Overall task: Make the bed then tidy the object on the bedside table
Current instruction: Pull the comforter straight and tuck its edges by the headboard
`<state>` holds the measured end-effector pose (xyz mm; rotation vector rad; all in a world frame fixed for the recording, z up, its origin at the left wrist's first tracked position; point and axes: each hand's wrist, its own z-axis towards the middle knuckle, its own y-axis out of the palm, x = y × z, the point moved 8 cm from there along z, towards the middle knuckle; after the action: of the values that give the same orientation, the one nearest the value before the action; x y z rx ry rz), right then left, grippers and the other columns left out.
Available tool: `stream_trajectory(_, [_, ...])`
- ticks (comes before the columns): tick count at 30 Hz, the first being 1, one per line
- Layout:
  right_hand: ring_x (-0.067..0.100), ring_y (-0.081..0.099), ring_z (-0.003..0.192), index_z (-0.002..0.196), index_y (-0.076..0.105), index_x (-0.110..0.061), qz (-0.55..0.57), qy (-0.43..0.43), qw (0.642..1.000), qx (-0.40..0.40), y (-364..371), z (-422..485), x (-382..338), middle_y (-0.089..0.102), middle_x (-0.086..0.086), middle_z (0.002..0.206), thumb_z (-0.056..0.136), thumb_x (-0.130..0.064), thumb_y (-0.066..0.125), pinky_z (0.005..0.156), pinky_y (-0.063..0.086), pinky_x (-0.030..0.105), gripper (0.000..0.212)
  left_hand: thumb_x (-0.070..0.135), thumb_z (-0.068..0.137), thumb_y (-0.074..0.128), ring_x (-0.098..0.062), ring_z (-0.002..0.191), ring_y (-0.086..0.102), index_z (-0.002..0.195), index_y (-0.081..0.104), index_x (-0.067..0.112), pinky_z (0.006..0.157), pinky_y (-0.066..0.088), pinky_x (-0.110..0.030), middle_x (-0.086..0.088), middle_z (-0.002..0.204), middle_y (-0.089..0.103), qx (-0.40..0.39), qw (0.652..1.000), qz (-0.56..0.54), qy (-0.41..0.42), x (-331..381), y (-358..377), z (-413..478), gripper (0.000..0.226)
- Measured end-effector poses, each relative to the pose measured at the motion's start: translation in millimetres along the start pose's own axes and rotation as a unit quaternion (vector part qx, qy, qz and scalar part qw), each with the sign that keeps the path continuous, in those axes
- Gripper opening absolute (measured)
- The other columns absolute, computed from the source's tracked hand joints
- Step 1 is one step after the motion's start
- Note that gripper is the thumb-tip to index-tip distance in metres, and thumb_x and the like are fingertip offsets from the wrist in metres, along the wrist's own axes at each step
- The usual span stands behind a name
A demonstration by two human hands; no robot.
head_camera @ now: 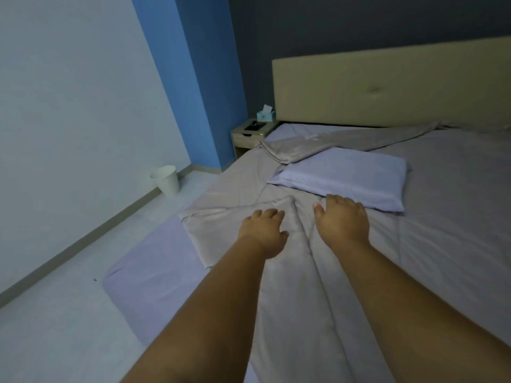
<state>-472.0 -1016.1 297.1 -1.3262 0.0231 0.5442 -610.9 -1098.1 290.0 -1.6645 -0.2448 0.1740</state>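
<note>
- Two hands, left hand (264, 233) and right hand (343, 221), rest palm-down and unclenched on the rumpled grey duvet (290, 272) (gripping nothing) just before the lilac pillow (345, 176)
- A dark, indistinct object (255, 125) lies on the bedside table (246, 136)

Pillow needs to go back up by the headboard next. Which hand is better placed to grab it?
Right hand: its fingertips lie just short of the pillow's near edge. The left hand rests on the folded blanket, farther from the pillow.
</note>
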Motion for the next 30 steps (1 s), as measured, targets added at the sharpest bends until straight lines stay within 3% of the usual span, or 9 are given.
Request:
stream_trajectory(7, [0.034, 0.052, 0.116, 0.124, 0.055, -0.002, -0.016, 0.022, 1.0, 0.006, 72.0, 99.8, -68.9, 0.062, 0.019, 0.123, 0.097, -0.036, 0.039, 0.106, 0.03, 0.042, 0.046, 0.048, 0.098, 0.032, -0.029, 0.144, 0.022, 0.151, 0.02, 0.023, 0.116, 0.022, -0.043, -0.001, 0.159, 0.021, 0.02, 1.0, 0.001, 0.023, -98.7, -13.7, 129.1, 0.06])
stream_trajectory(12, [0.033, 0.048, 0.122, 0.131, 0.051, -0.004, -0.044, 0.077, 0.996, 0.01, 144.0, 162.8, -94.1, 0.058, 0.018, 0.129, 0.098, -0.037, 0.038, 0.11, 0.025, 0.042, 0.048, 0.047, 0.098, 0.032, -0.028, 0.142, 0.025, 0.151, 0.021, 0.02, 0.115, 0.023, -0.039, -0.003, 0.159, 0.023, 0.016, 0.996, -0.003, 0.086, -151.1, 18.9, 238.8, 0.061])
stream_trajectory(16, [0.032, 0.044, 0.128, 0.135, 0.046, -0.006, -0.06, 0.127, 0.99, -0.004, 214.5, 201.7, -102.6, 0.054, 0.016, 0.135, 0.098, -0.038, 0.036, 0.112, 0.026, 0.044, 0.051, 0.046, 0.098, 0.032, -0.027, 0.144, 0.023, 0.151, 0.02, 0.02, 0.116, 0.022, -0.037, -0.001, 0.159, 0.022, 0.0, 0.991, -0.005, 0.131, -185.1, 67.9, 316.7, 0.06])
stream_trajectory(23, [0.024, 0.014, 0.146, 0.15, 0.015, -0.017, -0.132, 0.149, 0.976, -0.088, 329.7, 236.3, -78.5, 0.017, 0.004, 0.159, 0.099, -0.046, 0.017, 0.119, 0.008, 0.044, 0.059, 0.045, 0.099, 0.031, -0.026, 0.145, 0.021, 0.152, 0.017, 0.022, 0.117, 0.021, -0.038, 0.0, 0.159, 0.021, -0.015, 0.983, -0.032, 0.18, -203.8, 169.9, 411.0, 0.06])
stream_trajectory(30, [0.025, 0.013, 0.146, 0.15, 0.015, -0.016, -0.134, 0.144, 0.976, -0.096, 440.7, 242.4, -25.6, 0.015, 0.004, 0.159, 0.098, -0.046, 0.026, 0.119, 0.011, 0.045, 0.06, 0.045, 0.098, 0.034, -0.029, 0.147, 0.013, 0.153, 0.01, 0.022, 0.12, 0.015, -0.039, -0.002, 0.161, 0.012, -0.024, 0.981, -0.035, 0.187, -210.2, 287.6, 469.9, 0.064])
